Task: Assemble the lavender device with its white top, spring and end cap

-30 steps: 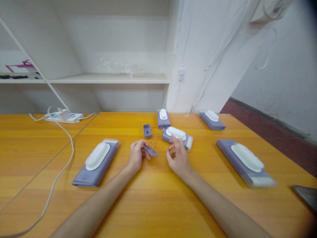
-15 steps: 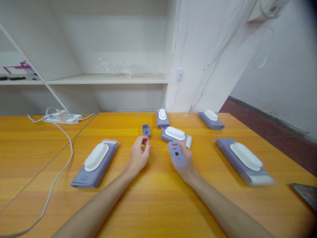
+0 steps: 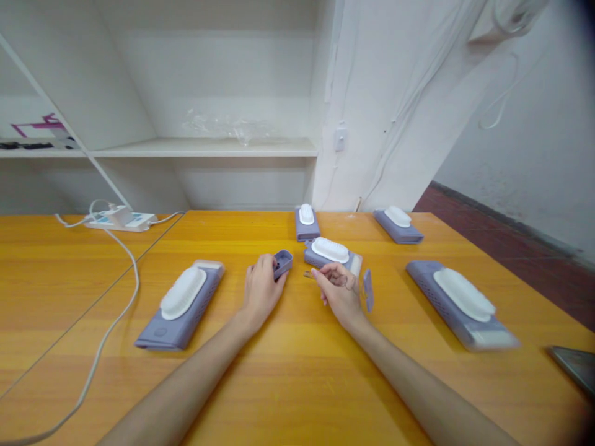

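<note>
My left hand is closed around a small purple open-topped case, tilted, with something dark inside. Between the thumb and fingertips of my right hand is a small brass-coloured metal piece, its tip pointing left toward the case. A thin purple plate shows edge-on at the right side of that hand; how it is held there is hidden. Just behind my right hand lies a purple block with a white oval ribbed top.
More purple blocks with white oval tops lie around: one at left, one at right, two at the back. A white power strip and its cable are on the left. A dark flat device sits at the right edge.
My left hand has taken hold of the small purple case and tilted it. My right hand has turned, so the plate now appears edge-on at its right and the metal piece shows at the fingertips.
</note>
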Motion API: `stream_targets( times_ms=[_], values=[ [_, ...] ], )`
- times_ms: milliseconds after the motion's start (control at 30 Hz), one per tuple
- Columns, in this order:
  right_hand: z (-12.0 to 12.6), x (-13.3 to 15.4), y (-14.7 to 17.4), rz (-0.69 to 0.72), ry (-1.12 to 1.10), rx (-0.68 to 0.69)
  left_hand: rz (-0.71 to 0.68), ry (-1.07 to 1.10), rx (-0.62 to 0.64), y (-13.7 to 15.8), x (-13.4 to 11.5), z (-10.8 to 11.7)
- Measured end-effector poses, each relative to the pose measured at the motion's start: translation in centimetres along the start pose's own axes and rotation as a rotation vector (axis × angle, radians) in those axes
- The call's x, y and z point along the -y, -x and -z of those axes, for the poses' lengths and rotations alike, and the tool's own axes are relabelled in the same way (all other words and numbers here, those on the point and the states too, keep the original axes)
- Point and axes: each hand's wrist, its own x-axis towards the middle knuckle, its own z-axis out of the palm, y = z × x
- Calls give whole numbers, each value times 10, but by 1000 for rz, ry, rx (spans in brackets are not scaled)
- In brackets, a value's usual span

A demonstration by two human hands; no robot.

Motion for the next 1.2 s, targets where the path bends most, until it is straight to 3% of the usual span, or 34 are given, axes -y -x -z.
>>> stream_targets(
  times_ms=[133, 333, 800, 1200],
  values=[
    [5, -4, -3, -34, -113, 93, -115, 112, -61, 0, -1, 0],
    [8, -11, -7, -86, -198, 146, -253, 162, -26, 0, -3, 3],
    [3, -7, -2, 46, 15, 192, -372, 185, 83, 3, -9, 4],
    [1, 2, 0, 9, 12, 200, -367, 169, 95, 3, -9, 4]
  ],
)
